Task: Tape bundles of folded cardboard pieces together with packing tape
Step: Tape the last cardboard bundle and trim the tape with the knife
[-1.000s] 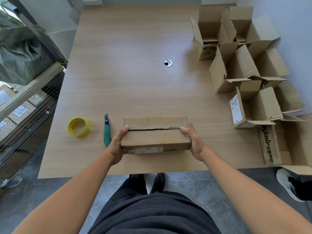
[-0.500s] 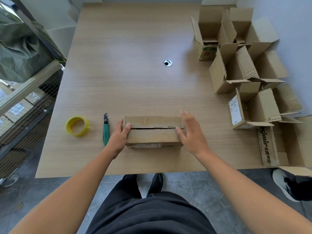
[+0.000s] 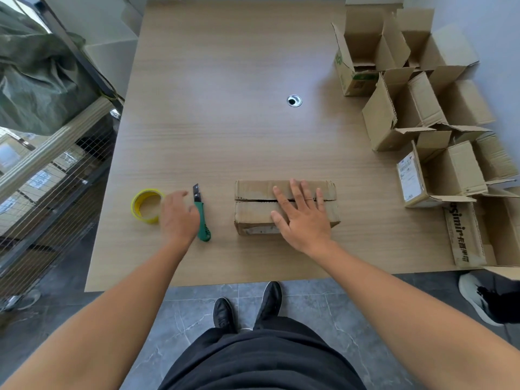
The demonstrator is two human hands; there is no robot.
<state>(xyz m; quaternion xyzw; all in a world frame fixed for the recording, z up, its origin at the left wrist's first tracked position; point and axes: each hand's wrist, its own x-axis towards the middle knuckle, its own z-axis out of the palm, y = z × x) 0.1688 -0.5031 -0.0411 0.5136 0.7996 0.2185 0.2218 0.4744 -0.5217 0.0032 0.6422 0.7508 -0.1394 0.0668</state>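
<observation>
A closed cardboard box (image 3: 253, 213) with a split seam along its top lies near the table's front edge. My right hand (image 3: 302, 213) lies flat on its top, fingers spread across the seam. To the left, a yellow roll of packing tape (image 3: 143, 204) rests flat on the table. My left hand (image 3: 177, 218), blurred and with relaxed fingers, hovers between the tape roll and a green-handled utility knife (image 3: 202, 218), holding nothing.
Several opened cardboard boxes (image 3: 408, 114) crowd the right side of the wooden table (image 3: 225, 136). A round cable grommet (image 3: 294, 101) sits mid-table. A wire rack with a green bag (image 3: 36, 80) stands at the left. Another person's shoe (image 3: 478, 299) is at the right.
My left hand has let go of the box's left end and moved left toward the tape roll. My right hand has shifted from the box's right end onto its top.
</observation>
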